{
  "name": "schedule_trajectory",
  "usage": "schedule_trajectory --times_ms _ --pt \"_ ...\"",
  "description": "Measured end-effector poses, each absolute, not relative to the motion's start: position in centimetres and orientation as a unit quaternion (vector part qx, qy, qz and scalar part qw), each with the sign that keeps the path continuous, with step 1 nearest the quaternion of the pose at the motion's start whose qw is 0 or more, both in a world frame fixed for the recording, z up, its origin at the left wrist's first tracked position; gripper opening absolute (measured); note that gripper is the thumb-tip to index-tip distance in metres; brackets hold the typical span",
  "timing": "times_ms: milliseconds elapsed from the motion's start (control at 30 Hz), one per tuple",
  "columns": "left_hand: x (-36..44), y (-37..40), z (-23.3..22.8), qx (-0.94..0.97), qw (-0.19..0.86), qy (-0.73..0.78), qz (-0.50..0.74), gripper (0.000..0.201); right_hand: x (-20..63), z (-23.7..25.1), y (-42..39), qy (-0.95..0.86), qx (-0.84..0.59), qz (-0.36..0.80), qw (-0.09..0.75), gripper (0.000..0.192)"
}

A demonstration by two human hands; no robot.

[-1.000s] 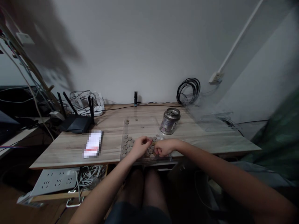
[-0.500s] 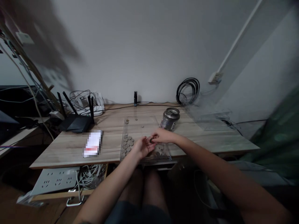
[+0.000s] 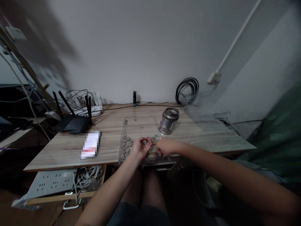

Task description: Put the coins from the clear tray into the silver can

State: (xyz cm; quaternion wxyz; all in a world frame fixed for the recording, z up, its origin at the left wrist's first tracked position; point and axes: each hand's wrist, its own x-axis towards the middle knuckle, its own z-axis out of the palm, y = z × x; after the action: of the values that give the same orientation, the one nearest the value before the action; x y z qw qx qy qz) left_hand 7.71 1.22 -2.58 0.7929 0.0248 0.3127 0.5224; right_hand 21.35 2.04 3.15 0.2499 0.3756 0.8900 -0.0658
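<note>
A clear plastic tray [image 3: 131, 123] lies on the wooden desk [image 3: 110, 131], with several coins [image 3: 125, 147] spread over its near half. My left hand [image 3: 140, 147] is turned palm up over the tray's near edge and cups a coin or two. My right hand [image 3: 166, 147] rests fingers down on the coins just right of it, fingertips curled among them. A metal can [image 3: 168, 121] with an open top stands beyond the tray's right side.
A black router [image 3: 72, 123] with antennas sits at the back left beside a tangle of white cables [image 3: 81, 99]. A blurred white card [image 3: 90, 148] lies left of the tray. A black cable coil [image 3: 187, 89] hangs at the wall. A power strip [image 3: 51, 186] sits under the desk.
My right hand came back down from my left palm onto the coins at the tray's near right. My left hand stays palm up. The camera shifted slightly.
</note>
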Motion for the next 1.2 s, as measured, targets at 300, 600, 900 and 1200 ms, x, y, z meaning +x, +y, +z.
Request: schedule_trajectory --times_ms 300,600,900,1200 --pt "7.6 1.5 -2.9 0.017 0.794 0.308 0.524 0.013 20.9 3.5 3.7 0.884 0.389 -0.135 0.221 0.016" --pt "6.9 1.3 -2.3 -0.015 0.783 0.303 0.543 0.019 20.3 4.8 4.9 0.864 0.478 -0.108 -0.113 0.022" --pt "3.9 1.6 -1.1 0.012 0.776 0.284 0.562 0.022 20.9 0.8 2.6 0.913 0.294 -0.264 0.1 0.033" --pt "4.5 1.5 -1.9 0.008 0.806 0.266 0.529 0.013 22.0 1.9 3.3 0.9 0.326 -0.25 0.144 0.034"
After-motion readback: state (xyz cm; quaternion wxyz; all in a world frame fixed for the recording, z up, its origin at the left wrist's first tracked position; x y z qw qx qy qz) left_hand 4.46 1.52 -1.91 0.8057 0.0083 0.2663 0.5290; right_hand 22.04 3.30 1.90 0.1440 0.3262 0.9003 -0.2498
